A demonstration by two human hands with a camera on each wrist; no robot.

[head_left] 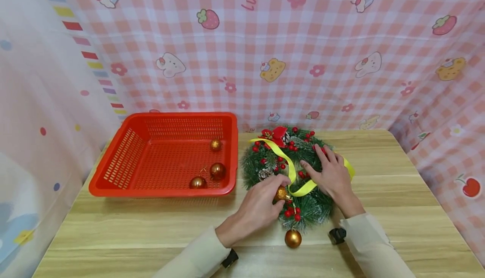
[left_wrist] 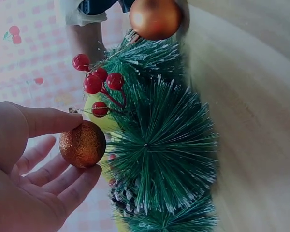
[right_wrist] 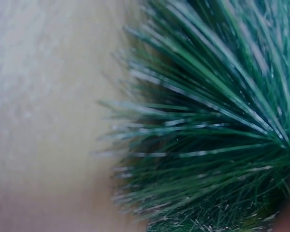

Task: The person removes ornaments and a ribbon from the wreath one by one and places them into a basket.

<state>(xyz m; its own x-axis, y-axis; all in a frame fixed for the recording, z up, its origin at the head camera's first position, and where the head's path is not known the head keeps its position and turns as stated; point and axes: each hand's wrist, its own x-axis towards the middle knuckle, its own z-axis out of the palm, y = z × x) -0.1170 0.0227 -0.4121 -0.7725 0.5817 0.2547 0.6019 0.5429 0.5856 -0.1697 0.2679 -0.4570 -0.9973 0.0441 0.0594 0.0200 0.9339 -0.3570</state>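
A green wreath [head_left: 310,210] with red berries, pinecones and a red flower lies on the table. My left hand [head_left: 261,204] pinches a glittery copper Christmas ball [left_wrist: 83,144] between thumb and fingers, at the wreath's lower left. A smooth copper ball [head_left: 293,239] hangs past the wreath's front edge, also at the top of the left wrist view. Across the wreath loops a yellow ribbon [head_left: 291,168]. My right hand [head_left: 334,178] rests on the wreath's right side with fingers extended. Green needles [right_wrist: 222,130] fill much of the right wrist view.
To the left of the wreath stands a red plastic basket [head_left: 163,193] with a glittery ball [head_left: 215,144] and two smooth copper balls [head_left: 217,171] inside. The wooden table [head_left: 394,210] reaches a pink checked curtain [head_left: 242,93] at the back.
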